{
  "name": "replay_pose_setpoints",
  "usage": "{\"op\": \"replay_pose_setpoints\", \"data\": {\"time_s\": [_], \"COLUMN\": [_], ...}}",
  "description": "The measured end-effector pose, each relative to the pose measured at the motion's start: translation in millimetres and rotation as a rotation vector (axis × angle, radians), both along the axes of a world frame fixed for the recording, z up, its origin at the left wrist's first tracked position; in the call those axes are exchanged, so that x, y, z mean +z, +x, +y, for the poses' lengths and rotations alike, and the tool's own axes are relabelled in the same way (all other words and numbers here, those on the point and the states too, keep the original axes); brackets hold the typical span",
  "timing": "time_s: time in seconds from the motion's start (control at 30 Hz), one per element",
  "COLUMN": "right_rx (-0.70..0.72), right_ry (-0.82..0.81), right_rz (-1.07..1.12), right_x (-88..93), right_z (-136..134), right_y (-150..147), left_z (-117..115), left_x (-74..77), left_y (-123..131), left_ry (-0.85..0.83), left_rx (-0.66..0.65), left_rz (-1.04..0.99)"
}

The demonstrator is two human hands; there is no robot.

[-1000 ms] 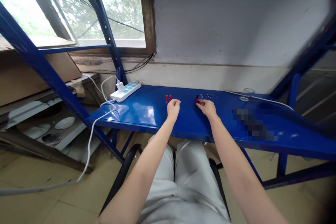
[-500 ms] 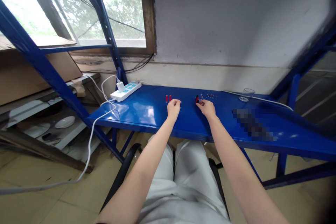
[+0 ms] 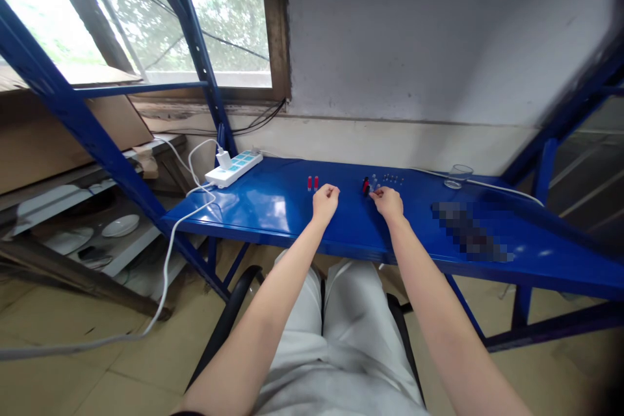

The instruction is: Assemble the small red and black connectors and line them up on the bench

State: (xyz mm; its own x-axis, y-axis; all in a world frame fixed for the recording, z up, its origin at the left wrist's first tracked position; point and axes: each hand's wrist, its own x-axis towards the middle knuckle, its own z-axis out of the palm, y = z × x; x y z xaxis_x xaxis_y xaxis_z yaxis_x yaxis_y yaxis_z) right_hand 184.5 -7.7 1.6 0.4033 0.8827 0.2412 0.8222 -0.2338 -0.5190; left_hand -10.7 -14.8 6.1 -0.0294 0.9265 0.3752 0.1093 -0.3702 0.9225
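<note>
My left hand (image 3: 324, 199) rests on the blue table (image 3: 273, 208) with its fingers curled in; what they hold, if anything, is too small to make out. Two small red pieces (image 3: 312, 182) stand just left of it. My right hand (image 3: 389, 199) lies to the right, fingers pinched beside a small red-and-dark piece (image 3: 365, 186). A row of tiny dark and clear parts (image 3: 390, 178) sits just beyond that hand.
A white power strip (image 3: 233, 169) with a plugged charger and white cable lies at the table's back left. A clear glass dish (image 3: 458, 176) stands at the back right, with a cable running past it. Blue shelving posts flank the table. A chair is beneath me.
My right hand has shifted slightly to the right, away from the red-and-dark piece. My left hand has barely moved.
</note>
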Motion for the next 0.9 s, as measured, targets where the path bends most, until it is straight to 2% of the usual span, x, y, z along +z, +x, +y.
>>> {"op": "replay_pose_setpoints", "data": {"time_s": [0.17, 0.3, 0.4, 0.47, 0.57, 0.7, 0.77, 0.83, 0.9], "right_rx": [-0.036, -0.029, -0.030, -0.033, -0.042, -0.067, -0.073, -0.081, -0.088], "right_ry": [-0.045, -0.079, -0.092, -0.107, -0.122, -0.070, 0.004, 0.107, 0.200], "right_rz": [-0.064, -0.076, -0.084, -0.085, -0.072, -0.021, 0.001, 0.008, 0.007], "right_x": [4.2, 4.4, 5.4, 6.6, 8.9, 12.8, 14.4, 15.3, 15.6], "right_z": [-1.9, -3.3, -5.1, -6.7, -10.1, -15.6, -18.3, -20.5, -22.0], "right_y": [-1.7, -2.1, -3.2, -3.8, -4.1, -4.8, -6.1, -8.1, -10.3], "left_z": [-8.6, -15.6, -18.9, -17.4, -6.5, 22.3, 38.2, 52.3, 63.1], "left_x": [-2.0, -2.8, 0.8, 8.7, 30.8, 68.2, 81.8, 88.2, 87.1], "left_y": [5.4, 9.1, 5.8, -0.3, -13.6, -34.5, -46.1, -57.8, -68.5], "left_ry": [0.196, 0.293, 0.442, 0.577, 0.740, 0.944, 1.022, 1.070, 1.087], "left_rx": [-0.092, -0.090, -0.144, -0.222, -0.314, -0.268, -0.241, -0.209, -0.187], "left_rz": [0.302, 0.441, 0.578, 0.723, 0.988, 1.297, 1.393, 1.470, 1.514]}}
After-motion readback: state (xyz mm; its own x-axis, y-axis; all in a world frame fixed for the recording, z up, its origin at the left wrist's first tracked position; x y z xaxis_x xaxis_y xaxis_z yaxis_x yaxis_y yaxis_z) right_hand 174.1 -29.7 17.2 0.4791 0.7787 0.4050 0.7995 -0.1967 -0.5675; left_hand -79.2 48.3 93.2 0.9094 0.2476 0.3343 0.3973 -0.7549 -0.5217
